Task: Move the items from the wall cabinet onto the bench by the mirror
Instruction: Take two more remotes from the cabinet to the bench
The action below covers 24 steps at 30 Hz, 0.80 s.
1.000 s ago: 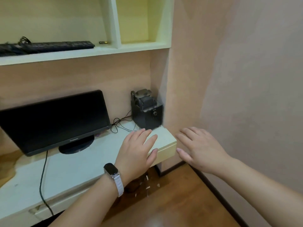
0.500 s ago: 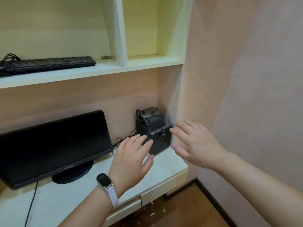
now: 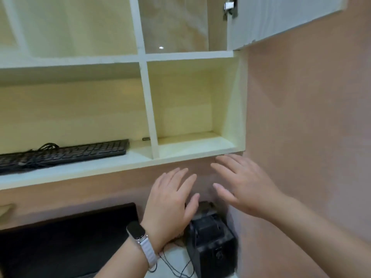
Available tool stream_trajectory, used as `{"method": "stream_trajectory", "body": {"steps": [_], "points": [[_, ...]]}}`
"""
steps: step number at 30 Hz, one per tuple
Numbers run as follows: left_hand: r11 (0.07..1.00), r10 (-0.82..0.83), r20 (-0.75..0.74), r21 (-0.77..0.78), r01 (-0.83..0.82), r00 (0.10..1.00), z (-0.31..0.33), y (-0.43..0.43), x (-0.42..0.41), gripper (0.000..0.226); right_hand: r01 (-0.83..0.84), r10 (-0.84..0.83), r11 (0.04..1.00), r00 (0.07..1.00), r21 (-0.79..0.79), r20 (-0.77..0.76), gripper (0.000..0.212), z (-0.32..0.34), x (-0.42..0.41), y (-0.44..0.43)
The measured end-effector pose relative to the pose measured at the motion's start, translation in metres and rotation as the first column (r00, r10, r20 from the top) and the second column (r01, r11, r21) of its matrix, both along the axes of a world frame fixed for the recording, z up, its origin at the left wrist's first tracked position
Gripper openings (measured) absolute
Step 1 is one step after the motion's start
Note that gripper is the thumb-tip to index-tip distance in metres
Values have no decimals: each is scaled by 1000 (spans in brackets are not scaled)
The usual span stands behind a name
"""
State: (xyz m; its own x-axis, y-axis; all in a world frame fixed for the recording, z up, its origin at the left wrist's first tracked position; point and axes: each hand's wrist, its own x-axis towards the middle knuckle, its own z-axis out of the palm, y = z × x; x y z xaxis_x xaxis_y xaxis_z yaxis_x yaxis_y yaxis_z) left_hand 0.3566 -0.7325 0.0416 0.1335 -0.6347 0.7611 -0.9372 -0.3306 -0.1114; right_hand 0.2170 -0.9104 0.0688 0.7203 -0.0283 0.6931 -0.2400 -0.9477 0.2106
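The pale yellow wall cabinet [image 3: 192, 144] fills the upper view. A black keyboard [image 3: 62, 153] with a tangled cable lies on its lower left shelf, and a small dark object [image 3: 146, 139] sits behind the divider. The lower right cubby holds nothing visible. My left hand [image 3: 170, 205], with a watch on the wrist, is raised below the shelf, fingers straight and empty. My right hand [image 3: 241, 181] is raised beside it, fingers spread, tips just under the shelf's right front edge. Neither hand touches anything.
A black monitor [image 3: 66, 241] stands at lower left on a white desk. A black speaker-like box [image 3: 212, 243] with cables sits under my hands in the corner. An open white cabinet door [image 3: 281, 17] hangs at top right. A pink wall closes off the right side.
The view has tilted up from the desk to the cabinet. Both hands have risen from desk level to just below the bottom shelf, still empty.
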Motion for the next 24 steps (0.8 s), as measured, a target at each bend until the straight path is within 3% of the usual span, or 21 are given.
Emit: {"method": "stream_trajectory", "body": {"steps": [8,16,24], "points": [[977,82,139,-207,-52,987,83,-52,20,40,-117,144,983,969,-141,200,52,93,45,-58],[940,49,201,-341,23,978,181,-79,48,43,-133,219,964,886,-229,408,53,179,83,-76],[960,22,245,-274,48,969,291,-90,85,47,-100,206,955,900,-279,383,49,237,118,-89]]}}
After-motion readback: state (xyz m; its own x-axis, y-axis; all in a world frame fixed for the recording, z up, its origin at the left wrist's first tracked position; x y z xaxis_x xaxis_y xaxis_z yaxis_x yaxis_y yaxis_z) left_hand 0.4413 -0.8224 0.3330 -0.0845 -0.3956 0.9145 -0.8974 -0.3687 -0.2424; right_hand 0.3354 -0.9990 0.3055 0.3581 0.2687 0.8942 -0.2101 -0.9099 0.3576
